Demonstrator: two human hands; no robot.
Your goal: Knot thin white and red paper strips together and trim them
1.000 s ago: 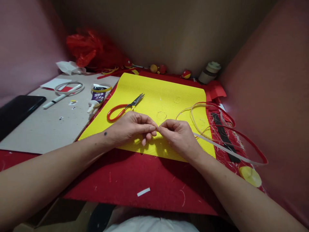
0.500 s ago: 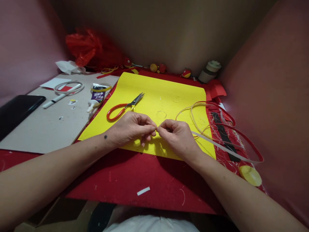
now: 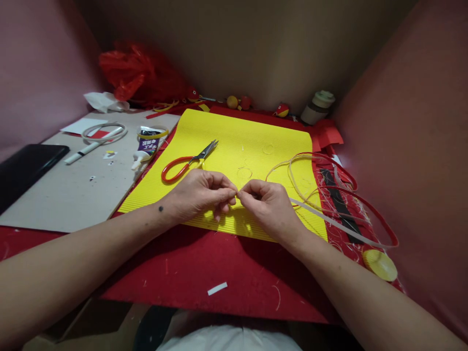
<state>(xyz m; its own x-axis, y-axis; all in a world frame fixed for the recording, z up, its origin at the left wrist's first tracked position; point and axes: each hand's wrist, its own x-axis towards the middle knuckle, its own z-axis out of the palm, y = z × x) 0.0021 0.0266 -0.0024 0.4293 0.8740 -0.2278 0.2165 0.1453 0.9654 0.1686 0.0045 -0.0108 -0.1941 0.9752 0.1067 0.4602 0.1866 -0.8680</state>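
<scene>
My left hand (image 3: 209, 195) and my right hand (image 3: 269, 204) meet fingertip to fingertip over a yellow corrugated sheet (image 3: 252, 129). Thumb and forefinger are pinched on each hand, and whatever sits between them is too small or hidden to name. Long narrow red, yellow and white strips (image 3: 331, 222) loop out at the right; their near ends pass out of sight behind my right hand. Just beyond my left hand lie scissors (image 3: 192, 162) with red handles, blades pointing away. Thin curled threads (image 3: 244, 171) rest on the sheet.
On a grey board (image 3: 73, 204) at left are a glue tube (image 3: 148, 146), a white pen (image 3: 87, 150) and a black flat object (image 3: 31, 165). A red plastic bag (image 3: 127, 70), small round red-yellow figures (image 3: 282, 110) and a jar (image 3: 318, 107) line the back. Right stands a yellow disc (image 3: 380, 265).
</scene>
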